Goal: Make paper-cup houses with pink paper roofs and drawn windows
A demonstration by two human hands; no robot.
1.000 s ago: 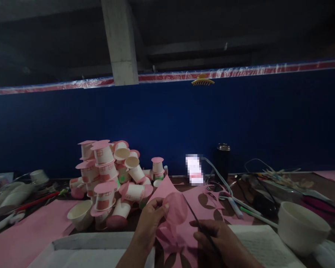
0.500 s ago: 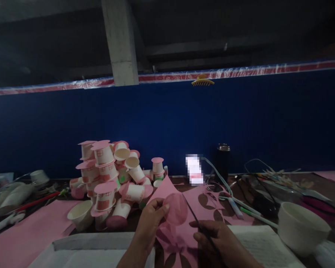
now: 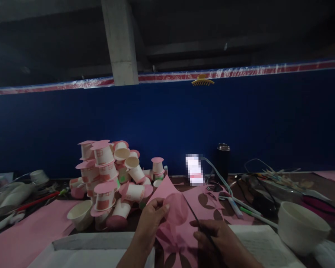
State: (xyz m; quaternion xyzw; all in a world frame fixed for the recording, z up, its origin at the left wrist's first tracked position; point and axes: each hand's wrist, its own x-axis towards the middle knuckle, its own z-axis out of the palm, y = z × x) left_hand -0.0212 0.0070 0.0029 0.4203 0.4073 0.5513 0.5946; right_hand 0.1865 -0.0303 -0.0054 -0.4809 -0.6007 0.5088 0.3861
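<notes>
My left hand (image 3: 153, 219) pinches a round, thin pink paper disc (image 3: 177, 210) by its left edge, between thumb and fingers. My right hand (image 3: 214, 236) is closed around a long, thin dark tool (image 3: 192, 212) that slants up to the left. Its tip comes near the disc's upper right edge; its kind is unclear and its lower end is mostly hidden. Beneath both hands lie pink paper sheets (image 3: 197, 193) with round holes cut out. To the left stands a pile of white paper cups (image 3: 103, 154) with pink discs on their ends.
An upright cup (image 3: 80, 216) and a white tray (image 3: 100, 238) sit at the left front. Further right are a written-on sheet (image 3: 265, 242), a large white cup (image 3: 301, 227), a marker (image 3: 236, 208) and a dark bottle (image 3: 222, 162). A lit phone (image 3: 194, 169) leans by the blue partition.
</notes>
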